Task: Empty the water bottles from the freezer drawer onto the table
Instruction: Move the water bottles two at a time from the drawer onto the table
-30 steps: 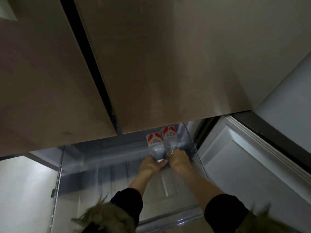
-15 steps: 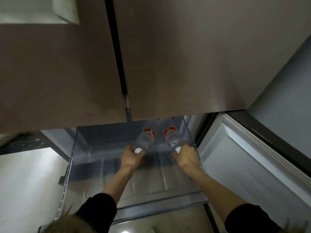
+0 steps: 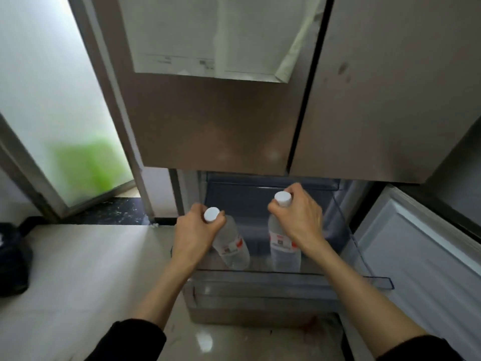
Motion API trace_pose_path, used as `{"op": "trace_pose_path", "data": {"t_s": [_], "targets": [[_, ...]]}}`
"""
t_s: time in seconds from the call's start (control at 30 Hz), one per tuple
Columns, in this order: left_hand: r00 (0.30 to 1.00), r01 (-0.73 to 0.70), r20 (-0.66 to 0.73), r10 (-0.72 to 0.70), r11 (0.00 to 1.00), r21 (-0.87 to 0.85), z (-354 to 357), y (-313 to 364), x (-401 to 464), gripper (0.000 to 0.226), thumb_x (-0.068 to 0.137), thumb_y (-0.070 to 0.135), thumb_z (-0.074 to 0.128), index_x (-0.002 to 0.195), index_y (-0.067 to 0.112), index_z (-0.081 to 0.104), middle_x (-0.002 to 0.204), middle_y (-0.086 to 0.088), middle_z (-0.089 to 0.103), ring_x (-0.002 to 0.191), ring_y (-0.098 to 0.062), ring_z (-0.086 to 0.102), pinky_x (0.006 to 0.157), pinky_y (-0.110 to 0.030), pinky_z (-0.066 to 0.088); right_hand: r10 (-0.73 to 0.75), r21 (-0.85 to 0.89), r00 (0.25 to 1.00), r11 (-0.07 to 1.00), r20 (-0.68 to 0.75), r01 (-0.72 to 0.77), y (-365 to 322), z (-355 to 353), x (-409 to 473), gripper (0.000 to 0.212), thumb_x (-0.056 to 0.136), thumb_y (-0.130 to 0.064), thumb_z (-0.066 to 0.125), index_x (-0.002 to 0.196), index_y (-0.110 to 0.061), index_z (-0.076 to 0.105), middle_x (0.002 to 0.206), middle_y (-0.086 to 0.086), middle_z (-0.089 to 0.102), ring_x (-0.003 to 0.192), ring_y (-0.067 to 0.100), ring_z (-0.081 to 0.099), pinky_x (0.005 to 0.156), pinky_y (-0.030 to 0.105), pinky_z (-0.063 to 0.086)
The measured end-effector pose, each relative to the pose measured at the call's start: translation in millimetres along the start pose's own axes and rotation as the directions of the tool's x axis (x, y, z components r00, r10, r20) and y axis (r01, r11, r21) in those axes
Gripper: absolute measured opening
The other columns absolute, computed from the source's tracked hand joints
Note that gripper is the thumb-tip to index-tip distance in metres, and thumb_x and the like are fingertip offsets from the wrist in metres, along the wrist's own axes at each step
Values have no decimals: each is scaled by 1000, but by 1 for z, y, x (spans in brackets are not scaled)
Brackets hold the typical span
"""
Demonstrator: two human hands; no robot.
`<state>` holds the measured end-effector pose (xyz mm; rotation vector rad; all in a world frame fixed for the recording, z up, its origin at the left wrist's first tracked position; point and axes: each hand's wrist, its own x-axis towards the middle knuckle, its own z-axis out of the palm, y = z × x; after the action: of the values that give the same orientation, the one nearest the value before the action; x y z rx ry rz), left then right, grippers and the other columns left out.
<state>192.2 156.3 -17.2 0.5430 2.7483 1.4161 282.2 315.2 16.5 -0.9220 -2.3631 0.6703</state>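
Observation:
Two clear water bottles with white caps and red-and-white labels hang above the open freezer drawer (image 3: 286, 278). My left hand (image 3: 194, 234) grips the neck of the left bottle (image 3: 230, 244), which tilts with its base to the right. My right hand (image 3: 299, 217) grips the neck of the right bottle (image 3: 283, 250), held nearly upright. Both bottle bases are over the front part of the transparent drawer. No table is in view.
The brown upper fridge doors (image 3: 234, 113) hang closed above the drawer, one bearing a white sheet (image 3: 208, 35). The lower freezer door (image 3: 421, 256) stands open at the right. A frosted glass door (image 3: 52, 113) is at the left, a dark bag (image 3: 11, 259) on the pale floor.
Both hands have lifted the two bottles from lying at the drawer's back to hanging by their necks near its front. My view has risen and swung left.

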Motion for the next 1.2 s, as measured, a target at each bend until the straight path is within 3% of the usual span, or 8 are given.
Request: {"op": "trace_pose_path", "data": {"t_s": [0.07,0.17,0.27,0.33,0.6,0.77,0.97,1.2], "targets": [[996,-11,-89,10,1000,-14,-45,-9,-12,27,80,37,64,87,13,54,82,-3,61,68,-17,58,49,-18,42,-95,68,995,993,-7,95,-39,-2,-20,27,77,-31,64,94,-14,53,97,6,64,90,27,58,69,32,39],[974,-18,-226,5,998,-57,-109,-23,-29,28,78,39,64,81,12,57,78,-6,66,67,-21,62,58,-31,50,-269,149,963,951,-23,269,-95,1,-47,25,77,-29,66,93,-15,52,95,4,62,85,21,56,68,28,35],[939,-73,-338,61,997,-23,-167,-30,-44,26,78,36,64,77,11,55,66,0,60,59,-11,55,53,-16,39,-398,237,917,889,-25,392,-153,12,-65,27,77,-28,68,96,-15,53,95,3,61,83,17,54,69,28,39],[909,-73,-409,79,997,29,-208,-37,-51,26,78,34,65,75,11,54,58,6,53,55,-7,48,52,-15,36,-450,302,893,848,-27,436,-194,21,-79,28,78,-29,67,98,-15,54,94,1,59,83,17,54,73,31,45],[763,178,-643,-66,978,111,-363,-141,-98,28,78,38,64,76,10,57,63,5,54,58,-13,50,51,-17,39,-706,495,685,666,178,558,-354,105,-166,28,78,-32,63,101,-16,59,84,-5,55,77,16,52,74,33,45],[647,382,-746,-156,913,141,-448,-209,-127,30,76,40,66,78,11,58,63,6,53,59,-7,46,51,-19,35,-822,630,482,552,303,546,-442,170,-231,27,76,-31,66,97,-16,61,90,1,64,84,21,58,77,34,46],[515,566,-823,-241,816,115,-545,-276,-164,30,77,38,65,77,9,56,62,5,52,57,-8,45,52,-25,35,-933,755,196,361,303,548,-547,237,-307,33,76,-30,66,104,-15,58,86,-5,57,81,15,55,71,26,42],[308,734,-879,-364,679,-24,-626,-345,-225,27,79,41,64,77,17,54,68,2,58,62,-15,55,55,-29,43,-943,816,-149,170,297,552,-642,302,-404,31,81,-30,60,102,-7,57,99,8,61,83,18,51,69,24,34]]}}
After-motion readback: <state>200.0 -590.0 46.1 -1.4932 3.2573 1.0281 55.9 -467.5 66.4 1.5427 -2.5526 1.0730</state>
